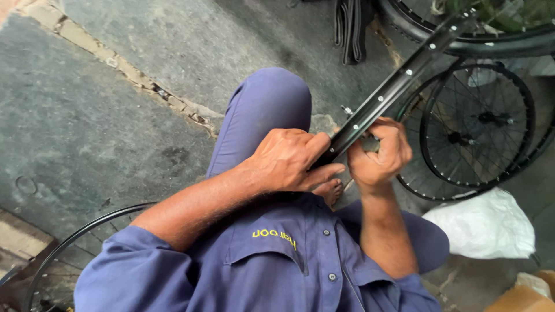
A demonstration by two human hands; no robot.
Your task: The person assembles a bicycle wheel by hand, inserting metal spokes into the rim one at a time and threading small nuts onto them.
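A black bicycle wheel rim (399, 81) with small metal nipples along it slants from the upper right down to my lap. My left hand (289, 159) grips the rim's lower end from the left, thumb laid along it. Close beside it, my right hand (381, 151) is curled around the rim from the right, fingers pinched at its edge; I cannot tell if it holds a small part. I sit in blue clothes, one knee (269, 98) raised, a bare foot (329, 190) under the hands.
Spoked black wheels (477, 124) lie stacked on the floor at right, a tyred wheel (480, 34) above them. A white bag (485, 225) lies at lower right, another rim (75, 242) at lower left, dark rubber strips (350, 29) at top. Concrete floor (98, 115) stretches left.
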